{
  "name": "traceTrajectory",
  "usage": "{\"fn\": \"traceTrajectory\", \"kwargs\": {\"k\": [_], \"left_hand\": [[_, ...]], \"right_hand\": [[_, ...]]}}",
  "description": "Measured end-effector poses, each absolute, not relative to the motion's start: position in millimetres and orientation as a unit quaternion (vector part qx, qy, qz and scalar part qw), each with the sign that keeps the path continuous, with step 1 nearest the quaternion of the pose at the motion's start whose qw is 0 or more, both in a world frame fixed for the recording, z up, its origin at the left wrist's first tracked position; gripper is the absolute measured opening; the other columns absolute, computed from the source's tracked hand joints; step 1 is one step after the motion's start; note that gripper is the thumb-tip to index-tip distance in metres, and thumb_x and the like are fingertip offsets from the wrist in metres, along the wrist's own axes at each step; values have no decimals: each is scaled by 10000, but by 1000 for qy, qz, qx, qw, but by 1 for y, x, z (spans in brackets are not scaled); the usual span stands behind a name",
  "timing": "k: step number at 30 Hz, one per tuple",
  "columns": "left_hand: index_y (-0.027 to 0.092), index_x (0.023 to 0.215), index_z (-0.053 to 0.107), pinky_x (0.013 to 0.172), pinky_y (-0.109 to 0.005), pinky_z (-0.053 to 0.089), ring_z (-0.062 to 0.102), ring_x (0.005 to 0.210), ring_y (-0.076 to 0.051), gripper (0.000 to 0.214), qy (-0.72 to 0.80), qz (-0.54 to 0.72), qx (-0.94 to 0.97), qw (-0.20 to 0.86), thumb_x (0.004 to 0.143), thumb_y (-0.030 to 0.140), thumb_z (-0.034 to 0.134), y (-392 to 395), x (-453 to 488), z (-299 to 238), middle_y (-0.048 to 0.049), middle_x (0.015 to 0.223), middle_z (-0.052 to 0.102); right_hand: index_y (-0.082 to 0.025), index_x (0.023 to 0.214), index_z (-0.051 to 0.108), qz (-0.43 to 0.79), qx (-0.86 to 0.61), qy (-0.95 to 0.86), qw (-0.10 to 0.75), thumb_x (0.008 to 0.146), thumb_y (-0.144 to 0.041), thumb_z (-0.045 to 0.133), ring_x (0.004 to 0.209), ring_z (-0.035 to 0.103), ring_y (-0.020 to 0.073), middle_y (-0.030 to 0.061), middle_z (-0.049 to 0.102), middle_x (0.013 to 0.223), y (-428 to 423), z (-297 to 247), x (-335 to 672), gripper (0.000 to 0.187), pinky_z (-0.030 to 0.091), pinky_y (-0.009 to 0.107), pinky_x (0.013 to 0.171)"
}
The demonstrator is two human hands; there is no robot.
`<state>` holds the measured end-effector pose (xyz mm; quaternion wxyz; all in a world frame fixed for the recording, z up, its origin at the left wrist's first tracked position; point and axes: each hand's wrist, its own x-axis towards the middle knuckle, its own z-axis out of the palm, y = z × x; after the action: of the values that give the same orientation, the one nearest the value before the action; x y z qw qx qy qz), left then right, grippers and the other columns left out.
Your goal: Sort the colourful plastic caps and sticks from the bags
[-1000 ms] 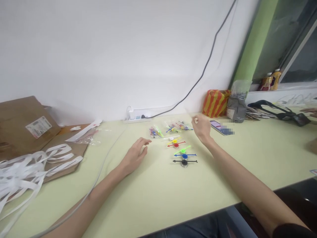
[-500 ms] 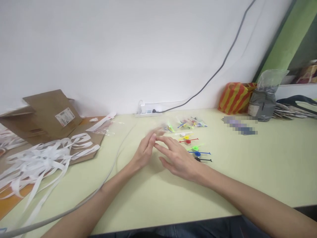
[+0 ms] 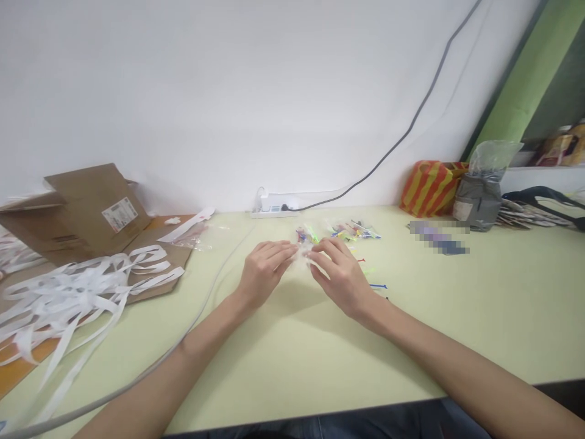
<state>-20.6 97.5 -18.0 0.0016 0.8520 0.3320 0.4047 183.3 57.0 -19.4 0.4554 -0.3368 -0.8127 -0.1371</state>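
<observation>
Bright, flat, diffuse light, no hard source in view. White wall [image 3: 228, 91] above the power strip [image 3: 273, 211] runs near clipping, no texture. Shadows are soft only: a faint patch on the table [image 3: 457, 317] below the strip, under the left hand [image 3: 262, 274], right hand [image 3: 340, 277] and forearms. No glare spots. Fingertips [image 3: 292, 249] and the clear packet [image 3: 304, 255] between them are smeared, grip unreadable. Pixelated patch [image 3: 439, 236] right of the strip. Wide-angle bend: cable [image 3: 411, 128] and green pillar [image 3: 512, 103] up-right of the strip lean. White strips [image 3: 68, 299] far left go soft.
</observation>
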Motion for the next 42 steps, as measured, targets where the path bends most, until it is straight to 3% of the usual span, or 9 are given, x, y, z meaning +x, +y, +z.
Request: {"fn": "traceTrajectory", "kwargs": {"k": [3, 8, 13, 19, 26, 29, 34, 39, 42], "left_hand": [[256, 1382, 542, 1078, -428, 411, 564, 1272, -235, 430, 310, 356, 881, -20, 956, 215, 499, 98, -19, -17, -73, 1340, 637], [324, 1562, 225, 1105, -398, 436, 479, 1359, -167, 865, 319, 328, 889, 29, 793, -70, 269, 102, -22, -24, -24, 1515, 466], [335, 1576, 156, 1204, -418, 336, 370, 1442, -155, 1048, 285, 327, 899, 66, 639, -124, 259, 105, -26, -26, 10, 1588, 350], [324, 1573, 170, 1214, -445, 309, 290, 1483, -178, 944, 228, 254, 940, 15, 746, -109, 308, 99, -22, -17, -13, 1607, 311], [272, 1576, 157, 1235, -540, 155, 286, 1479, -281, 902, 220, 183, 957, -49, 787, 167, 582, 96, -22, -10, -76, 1576, 362], [271, 1566, 191, 1226, -518, 181, 340, 1448, -286, 899, 205, 169, 963, -48, 776, 241, 620, 95, -21, -9, -92, 1532, 413], [284, 1574, 110, 1223, -524, 170, 357, 1434, -286, 941, 207, 183, 960, -41, 788, 279, 629, 97, -23, -7, -91, 1517, 427], [310, 1577, 53, 1195, -543, 216, 456, 1334, -284, 980, 237, 189, 952, -30, 785, 268, 629, 103, -33, -4, -84, 1454, 483], [300, 1579, 83, 1136, -495, 324, 501, 1250, -280, 980, 260, 200, 944, -23, 780, 284, 651, 106, -37, -4, -89, 1353, 533]], "right_hand": [[-228, 890, 647, -158, -351, -801, 459, 940, -83, 507, 890, 550, 225, 73, 682, 906, 61, -20, 187, 207, 505, 381, 798], [-198, 888, 642, -151, -324, -799, 483, 951, -84, 487, 871, 592, 205, 69, 693, 835, 65, -16, 196, 203, 534, 350, 785], [-194, 1160, 635, -77, -254, -865, 426, 942, -103, 505, 1186, 595, 217, 93, 705, 1158, 68, -19, 199, 269, 521, 400, 997], [-225, 1349, 563, -69, -270, -915, 292, 923, -87, 493, 1316, 509, 269, 133, 577, 1377, 67, -19, 199, 453, 490, 475, 1030], [-241, 1406, 505, -107, -256, -943, 186, 915, -119, 527, 1362, 434, 300, 135, 509, 1445, 63, -17, 194, 507, 456, 483, 1042], [-208, 1350, 548, -111, -243, -947, 177, 934, -145, 517, 1338, 450, 285, 137, 562, 1381, 63, -19, 191, 422, 427, 471, 1068], [-307, 1326, 577, -109, -234, -950, 177, 896, -153, 575, 1415, 323, 308, 97, 427, 1498, 61, -12, 194, 457, 363, 512, 1105], [-280, 1353, 572, -77, -211, -955, 193, 832, -41, 527, 1367, 391, 272, 97, 419, 1513, 63, -8, 202, 576, 379, 480, 1090], [-242, 1259, 634, -82, -213, -936, 269, 823, 20, 443, 1268, 483, 237, 106, 541, 1398, 73, -12, 210, 543, 432, 437, 1017]]}}
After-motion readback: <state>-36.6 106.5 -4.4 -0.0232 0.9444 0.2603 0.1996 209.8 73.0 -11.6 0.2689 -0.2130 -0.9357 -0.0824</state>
